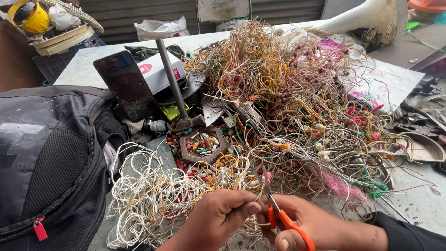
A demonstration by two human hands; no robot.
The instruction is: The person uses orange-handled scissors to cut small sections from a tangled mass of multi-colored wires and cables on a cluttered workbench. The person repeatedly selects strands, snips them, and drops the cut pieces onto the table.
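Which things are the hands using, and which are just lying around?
In use:
left hand pinching a white wire
right hand holding orange scissors
wire pile

Lying about:
hammer
phone
backpack
white box
yellow helmet

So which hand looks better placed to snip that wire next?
Probably the right hand: it holds the orange-handled scissors, blades up by the white wires. The left hand only pinches a wire beside them.

My scissors (283,218) have glossy orange plastic handles and dull metal blades. The wires (288,102) wear smooth plastic coats. The backpack (51,162) is matt black cloth; the hammer (179,100), rusty metal.
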